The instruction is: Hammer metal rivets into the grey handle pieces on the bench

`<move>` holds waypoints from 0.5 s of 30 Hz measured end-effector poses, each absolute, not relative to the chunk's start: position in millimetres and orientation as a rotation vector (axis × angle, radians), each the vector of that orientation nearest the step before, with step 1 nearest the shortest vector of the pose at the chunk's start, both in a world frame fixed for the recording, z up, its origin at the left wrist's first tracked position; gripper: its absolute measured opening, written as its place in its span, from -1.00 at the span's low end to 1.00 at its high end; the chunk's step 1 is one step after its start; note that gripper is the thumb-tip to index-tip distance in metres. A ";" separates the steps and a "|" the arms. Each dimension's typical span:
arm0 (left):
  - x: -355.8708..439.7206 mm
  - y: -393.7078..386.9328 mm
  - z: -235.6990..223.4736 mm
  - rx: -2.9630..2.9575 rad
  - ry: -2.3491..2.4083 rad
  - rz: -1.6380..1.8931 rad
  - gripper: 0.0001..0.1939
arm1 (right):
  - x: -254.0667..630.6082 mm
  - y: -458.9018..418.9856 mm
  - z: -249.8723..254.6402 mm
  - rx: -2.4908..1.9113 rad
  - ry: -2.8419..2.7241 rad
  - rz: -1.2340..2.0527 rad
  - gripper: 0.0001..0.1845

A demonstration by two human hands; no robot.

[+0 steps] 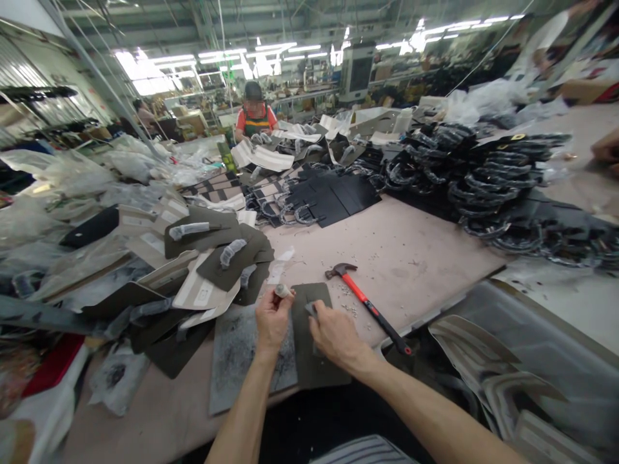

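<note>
My left hand (271, 319) is closed round a short, pale cylindrical piece with a round end (282, 291), held upright above the grey slab. It looks like a small metal setting tool, but its lower end is hidden by my fingers. My right hand (336, 335) is closed over a dark olive bag panel (309, 370), gripping a plastic-wrapped handle (311, 309) that mostly hides under the fingers. The panel lies partly on the worn grey slab (227, 380). Right of it rests a claw hammer (360, 293) with a red and black handle, touched by neither hand.
Small metal bits (345, 299) lie scattered by the hammer. Olive panels with wrapped handles (225, 267) pile up at left, black bag parts (333, 193) farther back, and wrapped black handles (493, 174) at right. A bin of panels (476, 341) stands lower right. A person (255, 116) sits across the table.
</note>
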State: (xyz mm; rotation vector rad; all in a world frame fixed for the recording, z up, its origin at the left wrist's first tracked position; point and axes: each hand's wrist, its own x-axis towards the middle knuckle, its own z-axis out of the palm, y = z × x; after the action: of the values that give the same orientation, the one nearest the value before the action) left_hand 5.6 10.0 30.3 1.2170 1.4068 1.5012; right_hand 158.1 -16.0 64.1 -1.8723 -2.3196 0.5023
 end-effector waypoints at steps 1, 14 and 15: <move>7.2 13.7 18.3 1.191 1.390 1.481 -0.77 | 157.3 -19.1 60.6 -1.860 -2.285 0.525 -0.78; 10.7 30.3 -28.1 1.180 1.333 1.338 -0.69 | 168.5 -29.1 38.2 -1.539 -2.070 0.750 -0.62; 10.4 29.7 -29.0 1.193 1.342 1.326 -0.70 | 177.9 -24.6 36.7 -1.533 -2.030 0.716 -0.61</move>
State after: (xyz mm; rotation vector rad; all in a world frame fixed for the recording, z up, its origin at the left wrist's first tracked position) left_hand 10.4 29.7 -29.0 1.1928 1.3417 1.3259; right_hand 177.9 -24.6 36.7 -1.5334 -2.0299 0.7155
